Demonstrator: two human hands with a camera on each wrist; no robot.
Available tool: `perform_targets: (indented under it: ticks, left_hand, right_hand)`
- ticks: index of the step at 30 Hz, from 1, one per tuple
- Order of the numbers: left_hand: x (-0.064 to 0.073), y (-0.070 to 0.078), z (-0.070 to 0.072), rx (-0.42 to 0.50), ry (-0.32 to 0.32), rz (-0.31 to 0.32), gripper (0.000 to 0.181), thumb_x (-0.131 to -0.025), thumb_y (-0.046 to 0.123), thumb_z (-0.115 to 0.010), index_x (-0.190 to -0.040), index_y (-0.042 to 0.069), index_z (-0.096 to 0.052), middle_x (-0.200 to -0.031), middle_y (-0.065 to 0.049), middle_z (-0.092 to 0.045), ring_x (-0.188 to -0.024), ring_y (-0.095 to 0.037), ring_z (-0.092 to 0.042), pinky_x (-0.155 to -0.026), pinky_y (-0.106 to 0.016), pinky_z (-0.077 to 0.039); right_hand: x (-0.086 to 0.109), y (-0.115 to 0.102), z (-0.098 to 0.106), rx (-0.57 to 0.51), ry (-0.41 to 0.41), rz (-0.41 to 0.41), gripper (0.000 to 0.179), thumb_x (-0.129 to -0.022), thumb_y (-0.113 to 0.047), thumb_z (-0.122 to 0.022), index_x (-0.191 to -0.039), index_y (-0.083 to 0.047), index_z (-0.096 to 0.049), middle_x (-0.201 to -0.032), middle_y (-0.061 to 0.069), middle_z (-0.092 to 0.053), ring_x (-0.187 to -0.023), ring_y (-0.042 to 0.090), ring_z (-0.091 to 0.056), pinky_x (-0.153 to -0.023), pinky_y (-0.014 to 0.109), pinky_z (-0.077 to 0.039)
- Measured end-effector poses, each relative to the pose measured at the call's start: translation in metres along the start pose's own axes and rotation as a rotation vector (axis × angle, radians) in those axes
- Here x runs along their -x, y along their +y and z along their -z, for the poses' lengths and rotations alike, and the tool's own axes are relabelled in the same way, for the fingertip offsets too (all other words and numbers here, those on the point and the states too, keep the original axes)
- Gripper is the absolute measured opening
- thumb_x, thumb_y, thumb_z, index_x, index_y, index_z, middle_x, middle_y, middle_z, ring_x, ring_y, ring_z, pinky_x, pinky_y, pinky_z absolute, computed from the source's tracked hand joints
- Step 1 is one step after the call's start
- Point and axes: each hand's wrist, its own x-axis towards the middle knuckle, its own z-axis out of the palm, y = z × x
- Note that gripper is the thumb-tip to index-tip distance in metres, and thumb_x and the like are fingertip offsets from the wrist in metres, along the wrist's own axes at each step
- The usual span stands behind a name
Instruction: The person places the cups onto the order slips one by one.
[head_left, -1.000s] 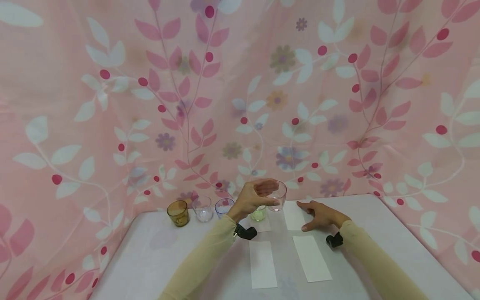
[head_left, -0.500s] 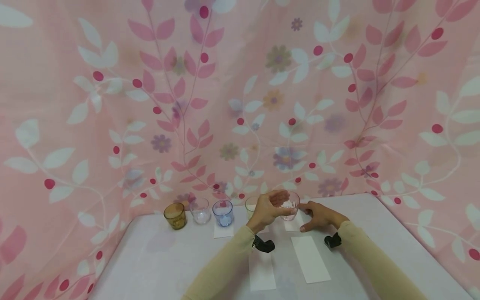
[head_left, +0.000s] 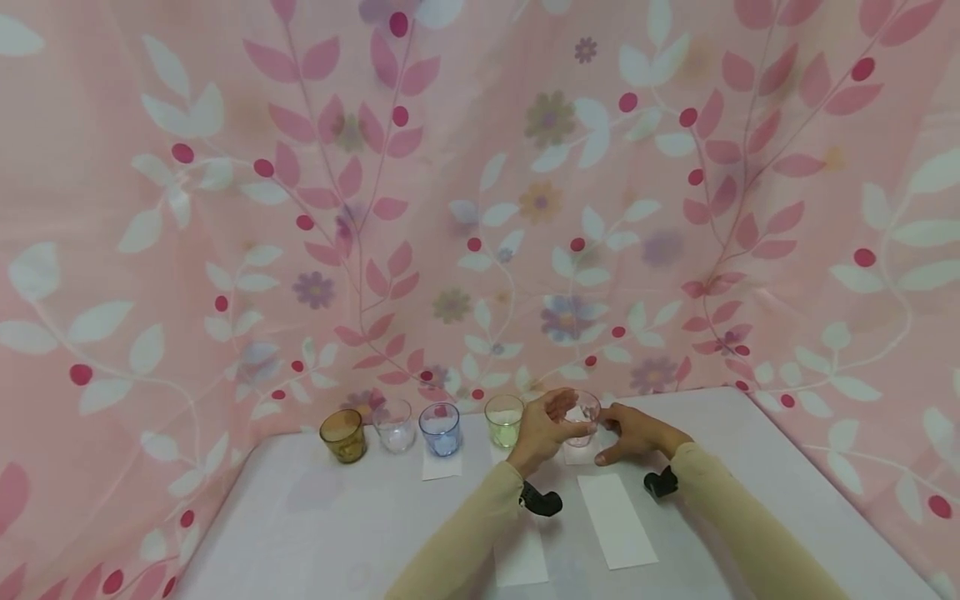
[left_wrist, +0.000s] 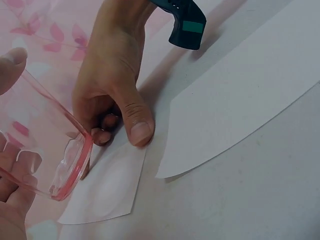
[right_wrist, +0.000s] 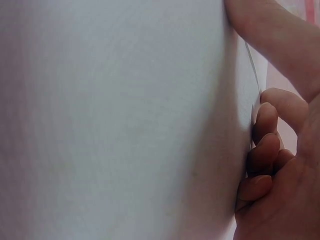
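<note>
My left hand (head_left: 543,429) grips a clear glass tumbler with a pink tint (head_left: 583,417), thumb on the near side and fingers behind it. In the left wrist view the tumbler's pink base (left_wrist: 75,175) hangs beside a white paper strip (left_wrist: 107,195); whether it touches the paper I cannot tell. Just right of the tumbler, my right hand (head_left: 637,433) rests on that same strip, with thumb and forefinger extended to its edge. Its other fingers (right_wrist: 264,152) are loosely bent in the right wrist view, and nothing shows inside them.
Left of my hands stands a row of glasses: amber (head_left: 343,437), clear (head_left: 394,425), blue (head_left: 440,431) and green (head_left: 504,422). Paper lies under the blue one. Two more strips, right (head_left: 617,521) and left (head_left: 521,562), lie nearer me. A floral curtain (head_left: 480,167) hangs behind.
My left hand has brought the pink tumbler right and down toward the strip by my right hand, uncovering the blue and green glasses. The right hand has stayed nearly still.
</note>
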Motion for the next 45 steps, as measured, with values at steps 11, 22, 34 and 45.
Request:
perform_targets:
  ticks: [11, 22, 34, 45]
  left_hand:
    - [-0.002, -0.017, -0.002, 0.004, 0.006, 0.030, 0.076, -0.084, 0.015, -0.092, -0.150, 0.002, -0.056, -0.147, -0.011, -0.066, -0.142, -0.030, -0.058, -0.123, -0.044, -0.042]
    - [-0.004, -0.026, 0.002, -0.035, 0.016, 0.024, 0.075, -0.087, 0.014, -0.088, -0.152, 0.000, -0.053, -0.150, -0.012, -0.064, -0.144, -0.032, -0.056, -0.122, -0.050, -0.043]
    - [-0.012, -0.029, 0.004, -0.090, -0.049, 0.028, 0.076, -0.092, 0.025, -0.085, -0.156, 0.008, -0.050, -0.156, -0.008, -0.059, -0.146, -0.032, -0.054, -0.122, -0.051, -0.044]
    - [-0.021, -0.035, -0.002, -0.089, -0.060, -0.007, 0.078, -0.089, 0.024, -0.088, -0.156, 0.007, -0.050, -0.151, -0.010, -0.063, -0.140, -0.033, -0.058, -0.117, -0.047, -0.049]
  right_hand:
    - [-0.002, -0.003, -0.005, -0.044, -0.002, -0.017, 0.074, -0.075, -0.039, -0.098, -0.130, -0.001, -0.066, -0.120, 0.011, -0.065, -0.115, 0.030, -0.062, -0.108, 0.057, -0.051]
    - [-0.002, -0.009, -0.007, -0.055, -0.028, 0.015, 0.087, -0.076, -0.035, -0.098, -0.147, -0.002, -0.060, -0.138, 0.022, -0.061, -0.132, 0.044, -0.059, -0.113, 0.065, -0.046]
    - [-0.004, -0.005, -0.003, -0.001, -0.014, -0.014, 0.079, -0.075, -0.039, -0.098, -0.137, -0.002, -0.065, -0.115, 0.010, -0.064, -0.108, 0.027, -0.060, -0.105, 0.059, -0.051]
    - [-0.002, 0.002, -0.001, -0.026, -0.001, -0.026, 0.074, -0.074, -0.038, -0.098, -0.132, -0.005, -0.066, -0.115, 0.009, -0.064, -0.110, 0.027, -0.060, -0.106, 0.058, -0.050]
